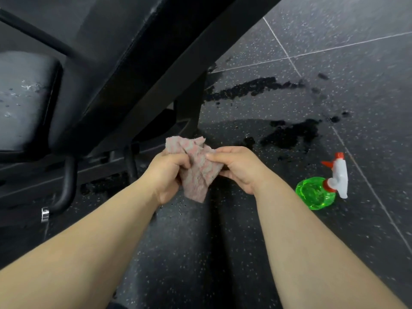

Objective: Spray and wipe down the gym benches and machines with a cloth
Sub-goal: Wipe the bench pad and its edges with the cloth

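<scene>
A crumpled pink-grey cloth (pixel 196 166) hangs between both hands above the floor. My left hand (pixel 166 175) grips its left side with curled fingers. My right hand (pixel 239 167) pinches its right edge between thumb and fingers. A green spray bottle (pixel 316 192) with a white and red trigger head lies on its side on the floor, to the right of my right hand. The black gym bench (pixel 124 61) slants across the upper left, its long pad above the hands. A grey seat pad (pixel 24 99) at the far left carries wet droplets.
The bench's black metal frame and a curved leg (pixel 66 186) stand low at the left. The dark speckled rubber floor (pixel 356 63) shows wet patches (pixel 249 88) beyond the hands and white seam lines to the right.
</scene>
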{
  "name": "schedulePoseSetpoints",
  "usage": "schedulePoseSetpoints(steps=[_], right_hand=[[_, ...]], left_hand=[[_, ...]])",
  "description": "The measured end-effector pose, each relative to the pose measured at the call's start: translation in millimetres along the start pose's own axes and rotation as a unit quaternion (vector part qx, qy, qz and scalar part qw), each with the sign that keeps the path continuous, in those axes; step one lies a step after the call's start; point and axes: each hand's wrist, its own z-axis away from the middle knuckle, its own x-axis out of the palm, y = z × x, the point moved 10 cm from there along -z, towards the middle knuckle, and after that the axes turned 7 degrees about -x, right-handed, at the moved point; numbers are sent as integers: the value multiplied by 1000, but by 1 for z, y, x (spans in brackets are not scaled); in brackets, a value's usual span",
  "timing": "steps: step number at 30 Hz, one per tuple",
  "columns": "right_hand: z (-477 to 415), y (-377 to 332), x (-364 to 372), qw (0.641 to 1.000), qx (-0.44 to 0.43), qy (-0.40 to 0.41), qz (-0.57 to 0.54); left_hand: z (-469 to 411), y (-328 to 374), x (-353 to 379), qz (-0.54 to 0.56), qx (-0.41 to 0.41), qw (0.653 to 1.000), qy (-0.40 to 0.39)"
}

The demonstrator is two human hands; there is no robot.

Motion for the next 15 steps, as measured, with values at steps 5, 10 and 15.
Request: schedulePoseSetpoints(steps=[5, 10, 15], right_hand=[[9, 5, -20, 990, -4, 33, -137], [18, 10, -38, 981, -19, 47, -189], [26, 12, -56, 968, -27, 72, -237]], left_hand=[[-6, -37, 11, -57, -103, 993, -30], [-13, -39, 22, -8, -69, 996, 57], [-7, -77, 59, -24, -222, 975, -18]])
